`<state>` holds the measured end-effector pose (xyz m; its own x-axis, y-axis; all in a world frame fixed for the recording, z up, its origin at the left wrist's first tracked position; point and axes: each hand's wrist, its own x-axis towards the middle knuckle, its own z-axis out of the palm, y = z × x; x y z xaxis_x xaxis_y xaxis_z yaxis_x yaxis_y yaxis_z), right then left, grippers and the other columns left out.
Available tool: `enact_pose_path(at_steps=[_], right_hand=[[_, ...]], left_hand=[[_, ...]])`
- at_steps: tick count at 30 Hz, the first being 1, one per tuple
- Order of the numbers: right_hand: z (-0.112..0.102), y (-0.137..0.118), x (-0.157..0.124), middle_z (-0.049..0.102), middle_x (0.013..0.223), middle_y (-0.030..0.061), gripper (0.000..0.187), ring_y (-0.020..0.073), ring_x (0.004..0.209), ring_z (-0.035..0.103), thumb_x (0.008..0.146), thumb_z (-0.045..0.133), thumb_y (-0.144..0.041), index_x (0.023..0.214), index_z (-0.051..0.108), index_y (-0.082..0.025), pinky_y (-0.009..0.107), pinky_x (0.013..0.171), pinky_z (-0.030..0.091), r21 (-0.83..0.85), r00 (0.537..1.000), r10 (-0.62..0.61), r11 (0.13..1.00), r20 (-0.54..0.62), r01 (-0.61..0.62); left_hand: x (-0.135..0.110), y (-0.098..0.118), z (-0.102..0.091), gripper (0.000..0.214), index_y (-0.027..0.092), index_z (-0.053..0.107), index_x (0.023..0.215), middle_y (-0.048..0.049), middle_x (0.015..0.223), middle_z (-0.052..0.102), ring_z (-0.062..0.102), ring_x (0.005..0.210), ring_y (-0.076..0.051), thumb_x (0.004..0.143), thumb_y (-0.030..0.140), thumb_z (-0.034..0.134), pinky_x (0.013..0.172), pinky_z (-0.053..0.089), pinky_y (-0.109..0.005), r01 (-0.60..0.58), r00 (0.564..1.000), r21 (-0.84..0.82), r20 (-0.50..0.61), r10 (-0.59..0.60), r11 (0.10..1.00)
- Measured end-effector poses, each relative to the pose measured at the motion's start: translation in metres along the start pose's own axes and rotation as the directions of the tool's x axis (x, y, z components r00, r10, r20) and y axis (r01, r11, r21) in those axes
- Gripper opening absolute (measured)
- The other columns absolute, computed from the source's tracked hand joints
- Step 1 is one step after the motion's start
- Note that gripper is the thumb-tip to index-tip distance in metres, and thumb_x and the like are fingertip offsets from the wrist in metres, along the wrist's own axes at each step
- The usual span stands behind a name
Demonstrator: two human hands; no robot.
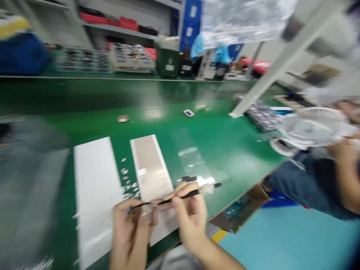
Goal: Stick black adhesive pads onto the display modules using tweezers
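Black tweezers (191,194) are pinched in my right hand (194,223), their tip pointing left. My left hand (131,232) is closed on a small part (137,210) with a dark curved edge; fingers and blur hide its kind. The tweezer tip is close to this part, but I cannot tell whether they touch. Beneath and behind my hands lies a beige strip sheet (152,161) with white edges. To its left is a long white sheet (95,176), and several small white scraps (127,183) lie between the two.
Clear plastic film (192,155) lies right of the beige sheet. Two small parts sit farther back, a brownish one (123,119) and a pale-rimmed one (188,113). A slanted white post (270,75) rises from the green table (219,131). A person beside a white basket (315,127) is at right.
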<state>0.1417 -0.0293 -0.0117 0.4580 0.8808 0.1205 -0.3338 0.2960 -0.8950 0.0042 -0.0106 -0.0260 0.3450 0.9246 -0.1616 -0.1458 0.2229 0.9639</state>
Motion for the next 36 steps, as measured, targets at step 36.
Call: enact_pose_path(at_steps=[36], right_hand=[[-0.007, -0.010, 0.007, 0.068, 0.082, 0.0024, 0.014, 0.0179, 0.078, 0.076, 0.095, 0.058, -0.011, 0.095, 0.061, -0.025, 0.025, 0.057, 0.065, -0.183, 0.988, -0.123, 0.973, 0.090, 0.138]], left_hand=[[-0.007, 0.019, 0.034, 0.017, 0.026, 0.042, 0.105, 0.0042, 0.077, 0.053, 0.042, 0.057, -0.006, 0.107, 0.043, 0.041, 0.056, 0.040, -0.013, 0.057, 0.993, -0.176, -0.088, -0.073, 0.983]])
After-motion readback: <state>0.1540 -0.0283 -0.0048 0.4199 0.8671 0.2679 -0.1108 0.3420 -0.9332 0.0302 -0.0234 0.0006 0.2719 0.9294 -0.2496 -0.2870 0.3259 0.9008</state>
